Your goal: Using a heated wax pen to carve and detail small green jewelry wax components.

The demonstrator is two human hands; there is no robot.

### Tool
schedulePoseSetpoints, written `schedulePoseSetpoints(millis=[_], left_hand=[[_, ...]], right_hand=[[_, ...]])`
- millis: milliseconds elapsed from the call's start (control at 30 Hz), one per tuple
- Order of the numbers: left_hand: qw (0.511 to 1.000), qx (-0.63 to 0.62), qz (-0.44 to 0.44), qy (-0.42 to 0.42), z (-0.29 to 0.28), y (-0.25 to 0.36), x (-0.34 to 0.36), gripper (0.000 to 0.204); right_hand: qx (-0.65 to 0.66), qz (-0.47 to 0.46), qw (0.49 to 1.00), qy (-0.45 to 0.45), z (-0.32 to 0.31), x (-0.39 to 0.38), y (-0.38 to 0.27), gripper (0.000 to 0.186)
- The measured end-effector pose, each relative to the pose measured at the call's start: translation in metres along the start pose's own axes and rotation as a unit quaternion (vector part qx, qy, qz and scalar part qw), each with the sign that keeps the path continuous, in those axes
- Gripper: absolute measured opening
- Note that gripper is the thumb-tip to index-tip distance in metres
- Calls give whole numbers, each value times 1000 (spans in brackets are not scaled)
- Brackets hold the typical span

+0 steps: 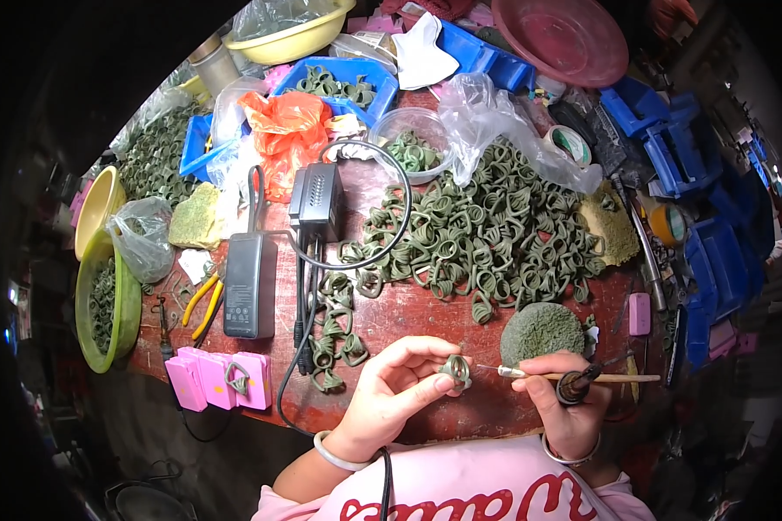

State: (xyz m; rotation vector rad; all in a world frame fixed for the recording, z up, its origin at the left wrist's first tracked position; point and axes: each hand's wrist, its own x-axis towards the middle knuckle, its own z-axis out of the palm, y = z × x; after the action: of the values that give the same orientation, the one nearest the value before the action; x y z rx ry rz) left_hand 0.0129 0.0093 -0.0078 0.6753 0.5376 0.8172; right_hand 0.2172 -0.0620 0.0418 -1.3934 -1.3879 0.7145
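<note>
Pink shirt front (487, 473) nearest; just beyond it, a green ring (454, 373) meets the line of a slender tool (621, 379).
Above the near side of the red counter (417, 323), the left hand (395, 386) pinches the ring between thumb and fingers, apparently to steady it and leave its right side clear; the right hand (569, 412) has its fingers pressed around the slender tool, whose thin tip points left at the ring, though I cannot tell whether they touch. A dark-handled tool (573, 388) sits in that same hand, perhaps to save setting it down. The ring pile (487, 234) lies farther off, probably for easy reach, with a round green pad (543, 334) just beyond the right hand. Near left, pink blocks (187, 382) carry a single ring, maybe to keep it apart.
</note>
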Motion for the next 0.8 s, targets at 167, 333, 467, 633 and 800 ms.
schedulePoseSetpoints(millis=[167, 333, 467, 633, 800], left_hand=[[997, -68, -20, -27, -2, 1, 0, 31], [996, -86, -4, -29, -2, 5, -4, 30], [997, -62, 26, -34, 0, 6, -3, 29], [998, -34, 54, -27, 2, 6, -5, 30], [998, -7, 52, 15, 10, 8, -6, 25]], right_hand=[[-4, 51, 996, 70, -1, -8, 1, 19], [-181, -75, 980, -17, -22, -10, -4, 32], [-236, -82, 968, -6, -22, -16, 2, 35], [-247, -96, 964, -6, -20, -14, 1, 34], [-253, -90, 963, -26, -19, -15, 0, 35]])
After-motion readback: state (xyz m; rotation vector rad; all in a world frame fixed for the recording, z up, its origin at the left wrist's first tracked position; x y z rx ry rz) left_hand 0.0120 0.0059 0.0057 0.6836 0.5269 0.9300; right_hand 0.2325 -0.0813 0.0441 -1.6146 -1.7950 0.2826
